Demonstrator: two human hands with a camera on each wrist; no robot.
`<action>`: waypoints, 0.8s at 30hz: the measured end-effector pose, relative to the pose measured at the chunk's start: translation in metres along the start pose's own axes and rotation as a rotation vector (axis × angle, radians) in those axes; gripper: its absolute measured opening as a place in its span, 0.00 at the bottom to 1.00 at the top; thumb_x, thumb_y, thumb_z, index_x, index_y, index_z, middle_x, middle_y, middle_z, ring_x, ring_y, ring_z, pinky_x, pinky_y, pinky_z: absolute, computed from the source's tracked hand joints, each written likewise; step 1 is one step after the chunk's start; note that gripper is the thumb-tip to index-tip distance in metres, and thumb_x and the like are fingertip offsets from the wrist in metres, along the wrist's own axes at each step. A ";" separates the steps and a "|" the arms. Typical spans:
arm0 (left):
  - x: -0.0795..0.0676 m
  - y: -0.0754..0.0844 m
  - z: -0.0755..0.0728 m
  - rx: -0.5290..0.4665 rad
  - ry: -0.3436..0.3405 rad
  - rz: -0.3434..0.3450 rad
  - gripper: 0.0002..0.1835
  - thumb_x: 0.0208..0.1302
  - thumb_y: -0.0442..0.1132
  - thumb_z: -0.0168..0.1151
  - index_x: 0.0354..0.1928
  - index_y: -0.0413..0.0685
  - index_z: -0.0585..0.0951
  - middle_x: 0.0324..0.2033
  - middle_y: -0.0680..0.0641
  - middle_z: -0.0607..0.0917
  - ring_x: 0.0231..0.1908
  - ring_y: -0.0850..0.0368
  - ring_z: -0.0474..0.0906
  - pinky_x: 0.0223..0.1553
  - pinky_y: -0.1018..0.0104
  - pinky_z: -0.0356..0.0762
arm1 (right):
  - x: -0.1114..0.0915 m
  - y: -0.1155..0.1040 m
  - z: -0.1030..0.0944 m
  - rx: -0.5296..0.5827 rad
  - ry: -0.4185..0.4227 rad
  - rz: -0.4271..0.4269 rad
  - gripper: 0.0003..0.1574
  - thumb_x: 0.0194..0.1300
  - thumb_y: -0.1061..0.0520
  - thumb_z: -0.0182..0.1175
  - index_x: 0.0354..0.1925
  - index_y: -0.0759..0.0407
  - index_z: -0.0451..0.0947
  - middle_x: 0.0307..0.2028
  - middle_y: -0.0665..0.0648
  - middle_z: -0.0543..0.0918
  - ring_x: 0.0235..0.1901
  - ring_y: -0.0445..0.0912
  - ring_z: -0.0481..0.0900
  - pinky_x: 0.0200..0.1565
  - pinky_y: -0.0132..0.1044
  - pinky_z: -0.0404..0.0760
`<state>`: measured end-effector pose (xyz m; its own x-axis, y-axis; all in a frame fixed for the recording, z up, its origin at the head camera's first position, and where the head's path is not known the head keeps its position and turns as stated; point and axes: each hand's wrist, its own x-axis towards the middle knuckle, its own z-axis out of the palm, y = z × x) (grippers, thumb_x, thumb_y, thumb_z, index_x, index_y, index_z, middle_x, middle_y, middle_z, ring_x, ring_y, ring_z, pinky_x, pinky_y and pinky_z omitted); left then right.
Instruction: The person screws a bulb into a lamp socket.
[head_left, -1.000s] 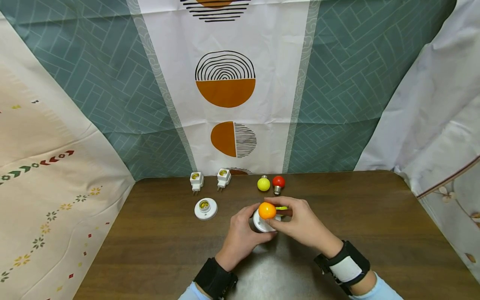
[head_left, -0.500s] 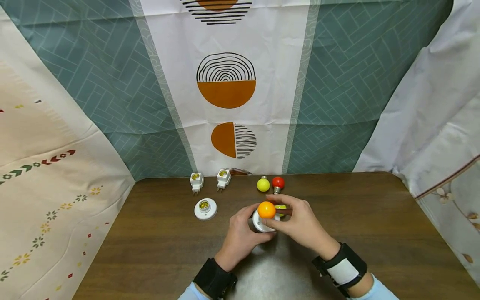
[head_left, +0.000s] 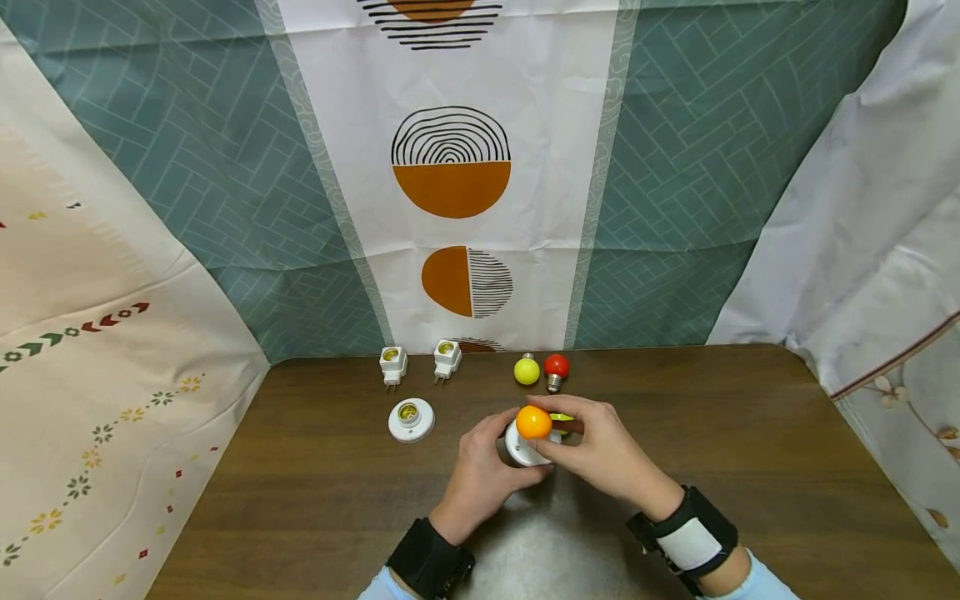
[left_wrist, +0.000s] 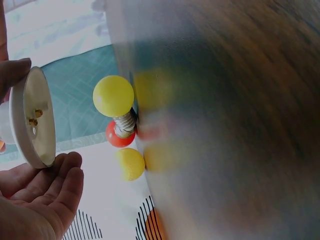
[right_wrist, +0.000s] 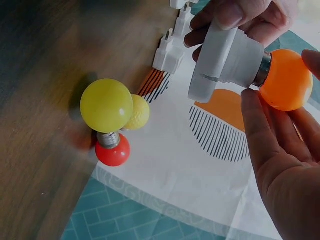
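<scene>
Above the table, my left hand [head_left: 480, 467] grips a white round lamp holder [head_left: 520, 447] by its base rim. An orange light bulb [head_left: 533, 422] sits at the holder's mouth, with part of its dark-looking metal collar showing in the right wrist view. My right hand [head_left: 603, 443] holds this bulb between thumb and fingers. The left wrist view shows the holder's hollow underside [left_wrist: 41, 132] with brass-coloured screws. Below the hands, a larger yellow bulb [right_wrist: 106, 106] lies on the table, mostly hidden by the right hand in the head view.
Near the back edge lie a small yellow bulb [head_left: 527, 370] and a red bulb [head_left: 557, 367]. Left of them are two white plug-in sockets [head_left: 393, 364], and another round lamp holder [head_left: 411, 418] rests on the brown table [head_left: 315, 483]. Patterned cloth [head_left: 555, 167] hangs behind.
The right hand's fingers shift slightly around the orange bulb. The left hand and lamp holder stay nearly in place, and the things on the table have not moved.
</scene>
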<state>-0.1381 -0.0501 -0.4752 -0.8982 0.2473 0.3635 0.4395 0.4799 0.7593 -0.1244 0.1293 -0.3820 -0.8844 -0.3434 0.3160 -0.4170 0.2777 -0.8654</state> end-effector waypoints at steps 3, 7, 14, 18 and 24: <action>0.000 0.000 0.000 -0.003 0.001 0.004 0.39 0.42 0.59 0.72 0.60 0.59 0.72 0.48 0.59 0.76 0.45 0.64 0.72 0.45 0.59 0.73 | 0.000 0.001 0.000 -0.001 0.020 -0.010 0.27 0.49 0.67 0.67 0.51 0.62 0.77 0.47 0.55 0.79 0.45 0.49 0.77 0.43 0.46 0.76; 0.001 0.000 0.001 -0.001 0.002 0.005 0.39 0.43 0.59 0.71 0.60 0.58 0.72 0.48 0.59 0.76 0.45 0.63 0.72 0.45 0.58 0.73 | 0.000 0.000 0.001 -0.001 0.053 -0.007 0.26 0.47 0.67 0.69 0.48 0.61 0.78 0.45 0.57 0.80 0.43 0.49 0.78 0.42 0.46 0.77; 0.000 0.001 0.001 -0.001 0.001 -0.002 0.39 0.42 0.59 0.72 0.60 0.59 0.72 0.49 0.60 0.75 0.46 0.64 0.72 0.45 0.60 0.72 | 0.001 -0.001 0.003 -0.014 0.083 -0.006 0.26 0.46 0.66 0.70 0.47 0.61 0.78 0.44 0.57 0.80 0.41 0.49 0.79 0.40 0.45 0.77; 0.001 0.001 0.000 -0.010 -0.001 -0.004 0.39 0.42 0.58 0.72 0.60 0.58 0.72 0.49 0.60 0.75 0.46 0.64 0.72 0.46 0.60 0.72 | 0.001 0.000 0.001 -0.022 0.075 -0.013 0.28 0.46 0.64 0.70 0.49 0.61 0.77 0.47 0.54 0.79 0.43 0.49 0.78 0.41 0.45 0.77; 0.001 -0.001 0.001 -0.009 -0.002 -0.006 0.40 0.41 0.58 0.73 0.60 0.58 0.72 0.49 0.60 0.75 0.47 0.64 0.72 0.46 0.62 0.71 | 0.002 0.000 -0.002 0.004 0.036 -0.011 0.30 0.48 0.65 0.69 0.53 0.62 0.75 0.50 0.52 0.78 0.48 0.50 0.76 0.45 0.45 0.75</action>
<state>-0.1395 -0.0494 -0.4760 -0.9008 0.2461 0.3578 0.4338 0.4741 0.7662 -0.1265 0.1309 -0.3809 -0.8866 -0.3138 0.3397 -0.4264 0.2702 -0.8632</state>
